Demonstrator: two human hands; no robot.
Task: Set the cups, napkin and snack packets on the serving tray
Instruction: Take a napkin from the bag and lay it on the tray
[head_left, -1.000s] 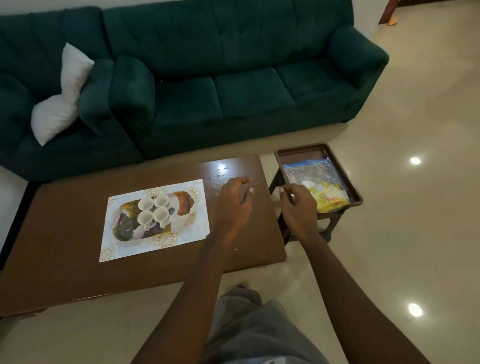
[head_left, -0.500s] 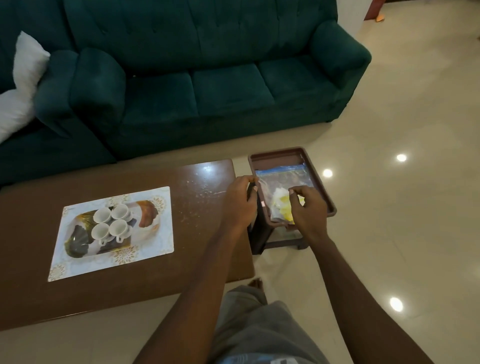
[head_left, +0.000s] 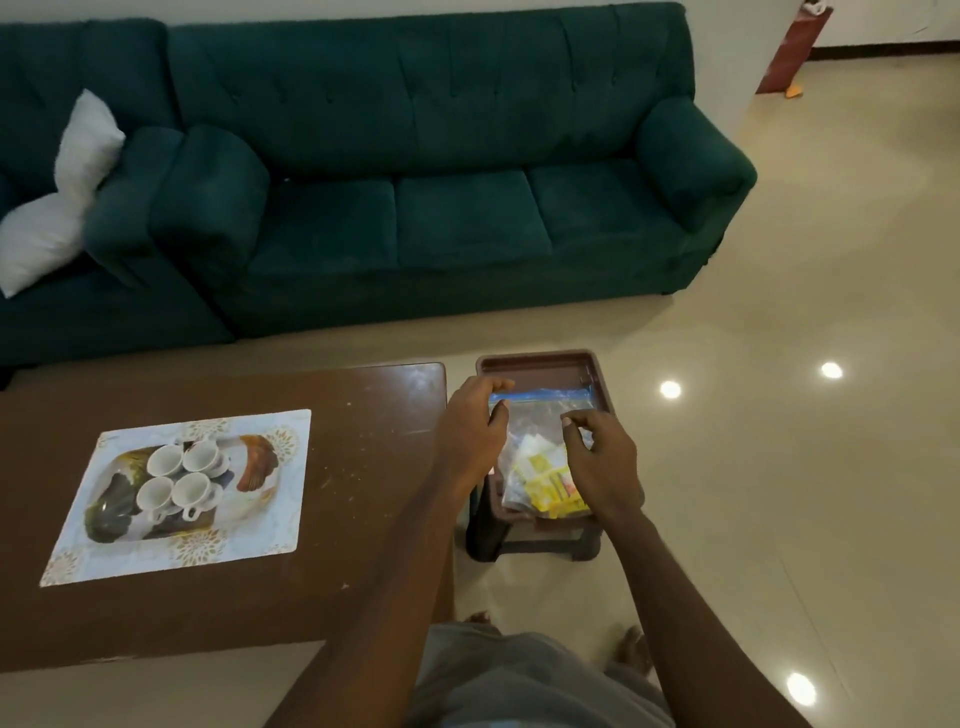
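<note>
A clear zip bag (head_left: 540, 415) with a blue seal strip lies in a brown plastic tray (head_left: 535, 359) on a low dark stool right of the table. Yellow and white snack packets (head_left: 550, 488) show through the plastic. My left hand (head_left: 470, 431) pinches the bag's upper left corner at the seal strip. My right hand (head_left: 605, 462) pinches the plastic near the bag's right side. Several small white cups (head_left: 179, 480) stand together on a white patterned serving tray (head_left: 249, 530) on the brown coffee table (head_left: 363, 467). I see no napkin.
A dark green sofa (head_left: 415, 208) runs along the far side, with a white cushion (head_left: 62, 197) at its left. The stool (head_left: 530, 545) stands close to the table's right edge on a glossy beige floor. My knees are at the bottom of the view.
Both hands have moved from the table's right edge and the tray's near rim onto the zip bag and now pinch it. The bag's near end has lifted slightly.
</note>
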